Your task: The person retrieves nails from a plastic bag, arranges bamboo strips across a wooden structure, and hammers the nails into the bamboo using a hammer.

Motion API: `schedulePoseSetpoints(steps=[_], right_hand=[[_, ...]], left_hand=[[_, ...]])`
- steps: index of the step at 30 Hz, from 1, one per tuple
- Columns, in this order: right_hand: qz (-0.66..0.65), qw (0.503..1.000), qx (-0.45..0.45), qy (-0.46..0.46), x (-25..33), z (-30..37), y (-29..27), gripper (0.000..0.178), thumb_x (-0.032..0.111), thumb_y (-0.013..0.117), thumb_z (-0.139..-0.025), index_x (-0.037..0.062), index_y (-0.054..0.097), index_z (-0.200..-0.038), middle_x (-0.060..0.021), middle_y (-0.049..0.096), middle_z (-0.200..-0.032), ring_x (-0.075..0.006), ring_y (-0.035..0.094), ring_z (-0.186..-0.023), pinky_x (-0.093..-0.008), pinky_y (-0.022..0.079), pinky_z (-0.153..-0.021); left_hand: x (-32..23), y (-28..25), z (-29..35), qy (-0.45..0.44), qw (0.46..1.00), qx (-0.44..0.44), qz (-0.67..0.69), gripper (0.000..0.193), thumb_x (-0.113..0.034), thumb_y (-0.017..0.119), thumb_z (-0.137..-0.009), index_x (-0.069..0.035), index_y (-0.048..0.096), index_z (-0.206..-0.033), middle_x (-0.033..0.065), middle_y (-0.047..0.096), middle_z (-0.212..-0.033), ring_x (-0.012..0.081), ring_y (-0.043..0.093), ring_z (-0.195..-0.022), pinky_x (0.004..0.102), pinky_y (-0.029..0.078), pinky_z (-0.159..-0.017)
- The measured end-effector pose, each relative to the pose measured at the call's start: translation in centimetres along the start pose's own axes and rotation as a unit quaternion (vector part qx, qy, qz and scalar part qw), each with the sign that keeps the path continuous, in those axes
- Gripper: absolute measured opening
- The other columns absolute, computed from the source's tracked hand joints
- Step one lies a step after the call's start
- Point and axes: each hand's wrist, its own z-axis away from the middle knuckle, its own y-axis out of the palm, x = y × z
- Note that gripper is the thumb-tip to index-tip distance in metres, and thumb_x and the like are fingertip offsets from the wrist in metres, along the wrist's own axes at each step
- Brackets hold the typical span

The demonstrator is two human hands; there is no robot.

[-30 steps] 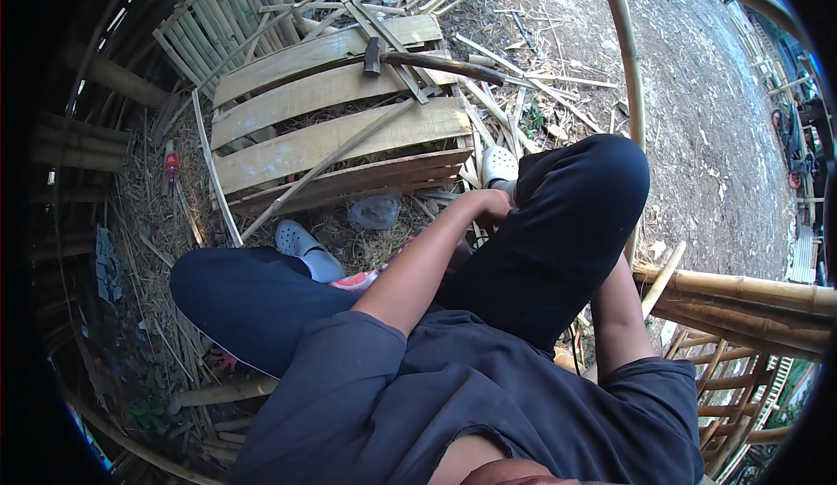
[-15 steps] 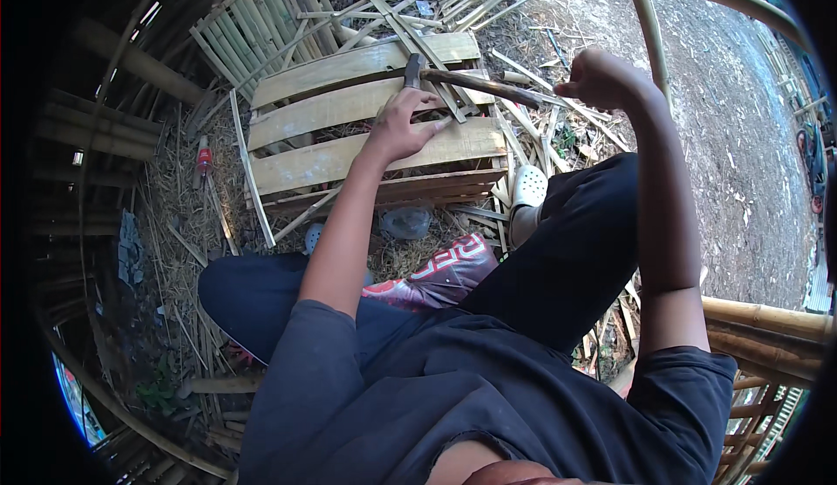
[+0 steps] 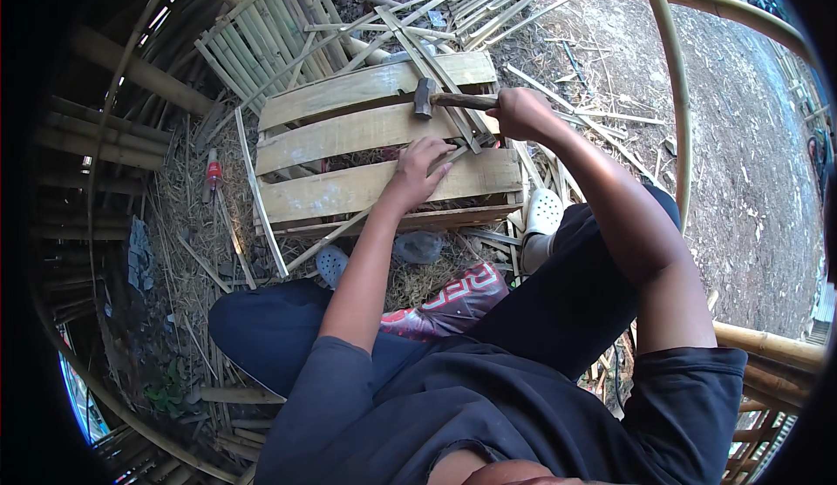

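My right hand (image 3: 524, 115) is closed around the wooden handle of a hammer (image 3: 465, 100). The hammer's dark metal head (image 3: 425, 99) is over the slatted wooden crate (image 3: 349, 128), just beyond my left hand (image 3: 422, 169). The fingers and thumb of my left hand close on a thin bamboo strip (image 3: 446, 158), which slants across the crate top and continues past its near edge. Longer bamboo strips (image 3: 418, 45) lie crossed over the crate's far right part, their ends near the hammer.
A bamboo slat panel (image 3: 270, 36) leans at the back left. A red-labelled bottle (image 3: 214, 171) stands left of the crate. A clear plastic bag (image 3: 418, 246) and a printed sack (image 3: 462, 300) lie between my legs. A bamboo pole (image 3: 676, 93) rises at right.
My right hand has come left and taken hold of the hammer handle, which it was apart from before. My left hand has drawn nearer me, away from the hammer head, and grips the strip.
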Motion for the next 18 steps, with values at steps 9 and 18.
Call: schedulePoseSetpoints(steps=[9,18], right_hand=[[-0.189,0.969,-0.055,0.150,-0.8,2.2,-4.5,0.051,0.043,0.063,-0.098,-0.0056,0.072,-0.084,-0.0230,0.070,-0.078,-0.0368,0.070,-0.073,-0.0472,0.054,-0.071],[-0.252,0.935,-0.069,0.240,-2.7,3.5,-4.5,0.066,0.058,0.063,-0.093,-0.0072,0.070,-0.080,-0.0211,0.069,-0.077,-0.0316,0.069,-0.072,-0.0447,0.052,-0.070]], left_hand=[[-0.3,-0.2,-1.7,0.001,1.000,0.024,0.020,0.029,-0.009,0.068,-0.090,-0.003,0.068,-0.118,0.0131,0.065,-0.114,0.0333,0.060,-0.113,0.0413,0.047,-0.100],[-1.6,-2.4,-1.8,-0.061,0.993,0.044,0.091,0.034,-0.005,0.071,-0.089,-0.004,0.067,-0.123,0.0134,0.065,-0.109,0.0281,0.066,-0.100,0.0367,0.053,-0.089]])
